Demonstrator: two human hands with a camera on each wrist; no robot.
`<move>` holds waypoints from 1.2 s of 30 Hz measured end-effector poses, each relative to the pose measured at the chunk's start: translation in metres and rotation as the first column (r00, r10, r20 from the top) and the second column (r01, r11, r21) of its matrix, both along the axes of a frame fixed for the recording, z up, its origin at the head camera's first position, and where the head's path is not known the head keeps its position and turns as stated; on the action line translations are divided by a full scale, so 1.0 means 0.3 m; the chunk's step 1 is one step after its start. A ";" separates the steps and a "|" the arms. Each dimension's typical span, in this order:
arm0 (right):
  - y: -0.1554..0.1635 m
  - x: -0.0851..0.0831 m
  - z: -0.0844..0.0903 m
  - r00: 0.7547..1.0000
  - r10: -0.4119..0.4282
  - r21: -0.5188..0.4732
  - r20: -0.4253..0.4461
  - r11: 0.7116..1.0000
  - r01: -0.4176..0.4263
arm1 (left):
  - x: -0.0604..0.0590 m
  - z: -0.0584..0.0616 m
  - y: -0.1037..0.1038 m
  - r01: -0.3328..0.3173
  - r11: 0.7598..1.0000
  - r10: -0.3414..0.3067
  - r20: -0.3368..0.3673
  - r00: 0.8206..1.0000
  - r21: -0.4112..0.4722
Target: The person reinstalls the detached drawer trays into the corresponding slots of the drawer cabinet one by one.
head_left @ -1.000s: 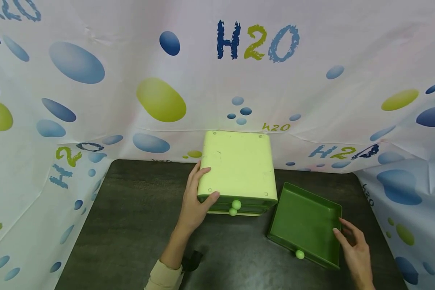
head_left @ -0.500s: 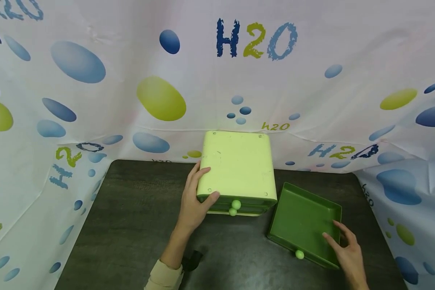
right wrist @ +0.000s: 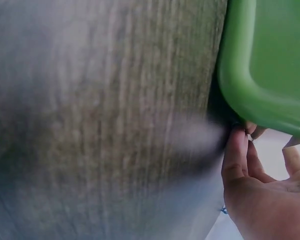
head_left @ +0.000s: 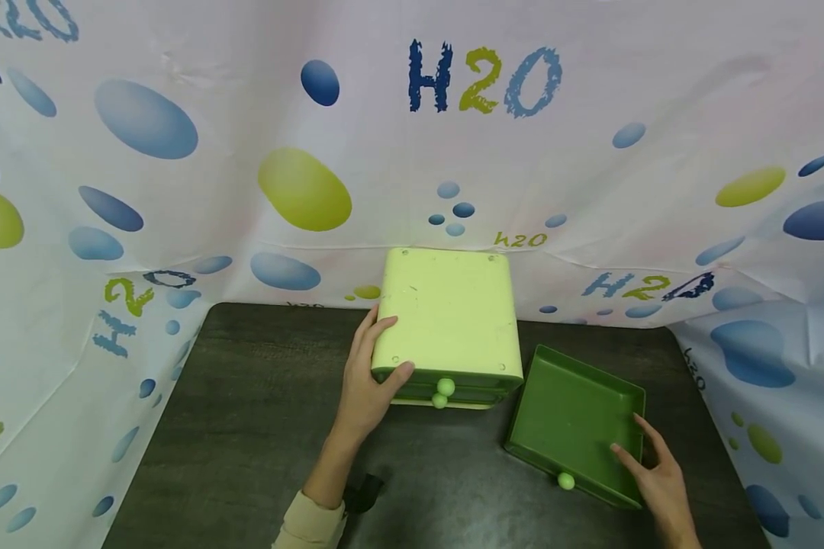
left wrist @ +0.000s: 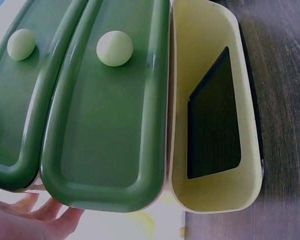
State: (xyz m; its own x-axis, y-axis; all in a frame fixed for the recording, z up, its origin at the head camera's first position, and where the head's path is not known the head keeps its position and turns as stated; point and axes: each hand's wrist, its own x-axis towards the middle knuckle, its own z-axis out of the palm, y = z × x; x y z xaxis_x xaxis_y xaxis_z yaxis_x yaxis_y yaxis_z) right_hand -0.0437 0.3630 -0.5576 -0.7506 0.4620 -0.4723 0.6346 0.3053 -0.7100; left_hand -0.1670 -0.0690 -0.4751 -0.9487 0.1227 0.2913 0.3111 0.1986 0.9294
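Observation:
A pale yellow-green drawer cabinet (head_left: 449,313) stands at the back of the table. My left hand (head_left: 367,389) holds its left front corner, thumb on the front top edge, fingers along the side. In the left wrist view, two green drawer fronts (left wrist: 102,125) with round light knobs sit in the cabinet, and its lowest slot (left wrist: 212,125) has no drawer. A loose green drawer (head_left: 577,419) lies angled on the table to the right, its knob facing front. My right hand (head_left: 662,480) grips its right wall, thumb over the inside and fingers outside, partly hidden under the edge.
The dark wood-grain table (head_left: 247,427) extends left and in front of the cabinet. A white printed sheet (head_left: 213,114) covers the wall close behind it and the sides. A dark object (head_left: 365,493) shows beside my left wrist.
My right hand has moved left, from the outer edge of the loose drawer to over its right wall. The left hand, cabinet and drawer look the same.

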 end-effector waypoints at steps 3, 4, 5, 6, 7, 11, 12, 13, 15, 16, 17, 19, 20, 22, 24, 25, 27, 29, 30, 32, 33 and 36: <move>0.001 0.007 -0.012 1.000 0.007 -0.005 -0.018 1.000 -0.007 | 0.002 -0.004 -0.002 -0.004 1.000 0.004 0.004 1.000 0.002; 0.001 0.009 -0.016 1.000 0.007 -0.007 -0.026 1.000 -0.007 | 0.003 -0.004 -0.002 -0.006 1.000 0.006 0.007 1.000 0.002; 0.000 0.010 -0.020 0.999 0.005 -0.005 -0.032 1.000 -0.005 | 0.004 -0.003 -0.002 -0.007 1.000 0.007 0.011 1.000 0.004; -0.001 0.011 -0.023 0.999 0.004 -0.003 -0.037 1.000 -0.004 | 0.006 0.001 -0.002 -0.008 1.000 0.008 0.014 1.000 0.005; -0.002 0.012 -0.026 0.999 0.001 -0.001 -0.043 1.000 -0.001 | 0.008 0.008 -0.001 -0.008 1.000 0.008 0.015 1.000 0.007; -0.003 0.016 -0.036 0.998 -0.009 0.015 -0.061 1.000 0.010 | 0.027 0.073 0.006 -0.001 1.000 0.000 0.013 1.000 0.015; -0.003 0.018 -0.038 0.998 -0.009 0.019 -0.067 1.000 0.010 | 0.032 0.089 0.007 0.002 1.000 -0.002 0.014 1.000 0.014; -0.003 0.020 -0.041 0.997 -0.010 0.019 -0.072 1.000 0.011 | 0.037 0.103 0.008 0.004 1.000 -0.005 0.014 1.000 0.015; -0.003 0.023 -0.045 0.996 -0.011 0.023 -0.083 1.000 0.013 | 0.042 0.116 0.008 0.008 1.000 -0.008 0.017 1.000 0.017; -0.003 0.025 -0.047 0.996 -0.013 0.025 -0.087 1.000 0.016 | 0.044 0.118 0.009 0.009 1.000 -0.010 0.018 1.000 0.018; -0.003 0.027 -0.050 0.996 -0.015 0.025 -0.092 1.000 0.018 | 0.045 0.120 0.008 0.010 1.000 -0.011 0.017 1.000 0.018; -0.004 0.029 -0.053 0.995 -0.021 0.023 -0.099 0.999 0.023 | 0.047 0.121 0.008 0.012 1.000 -0.012 0.015 1.000 0.024; -0.004 0.029 -0.054 0.994 -0.020 0.027 -0.104 0.999 0.023 | 0.048 0.120 0.008 0.011 1.000 -0.011 0.014 1.000 0.025; -0.007 0.031 -0.055 0.993 -0.013 0.037 -0.114 0.999 0.017 | 0.051 0.118 0.007 0.010 1.000 -0.010 0.012 1.000 0.026; -0.011 0.032 -0.053 0.993 -0.001 0.057 -0.118 0.998 0.008 | 0.054 0.117 0.005 0.009 1.000 -0.010 0.012 1.000 0.027; -0.013 0.033 -0.052 0.993 0.008 0.075 -0.118 0.997 0.001 | 0.055 0.117 0.005 0.008 1.000 -0.008 0.013 1.000 0.026; -0.017 0.036 -0.050 0.993 0.019 0.101 -0.114 0.995 -0.008 | 0.057 0.115 0.004 0.009 1.000 -0.010 0.016 1.000 0.027; -0.019 0.037 -0.048 0.994 0.019 0.117 -0.107 0.993 -0.007 | 0.058 0.113 0.003 0.013 1.000 -0.013 0.017 1.000 0.026; -0.019 0.039 -0.047 0.995 0.015 0.122 -0.102 0.993 -0.003 | 0.059 0.113 0.003 0.013 1.000 -0.014 0.018 1.000 0.027; -0.020 0.042 -0.045 0.995 0.008 0.123 -0.098 0.992 0.004 | 0.060 0.111 0.002 0.016 1.000 -0.016 0.014 1.000 0.026; -0.020 0.043 -0.044 0.995 0.003 0.122 -0.095 0.992 0.009 | 0.060 0.111 0.002 0.016 1.000 -0.017 0.012 1.000 0.023; -0.021 0.048 -0.041 0.995 -0.025 0.108 -0.092 0.994 0.035 | 0.062 0.113 0.002 0.017 1.000 -0.017 0.011 1.000 0.021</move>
State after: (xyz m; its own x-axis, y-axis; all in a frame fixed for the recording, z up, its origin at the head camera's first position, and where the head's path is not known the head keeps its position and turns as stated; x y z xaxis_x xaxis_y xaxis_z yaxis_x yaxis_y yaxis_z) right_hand -0.0292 0.3566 -0.5700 -0.7732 0.5299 -0.3484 0.5791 0.3661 -0.7284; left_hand -0.1485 -0.0683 -0.4412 -0.9498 0.1327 0.2834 0.3038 0.1736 0.9368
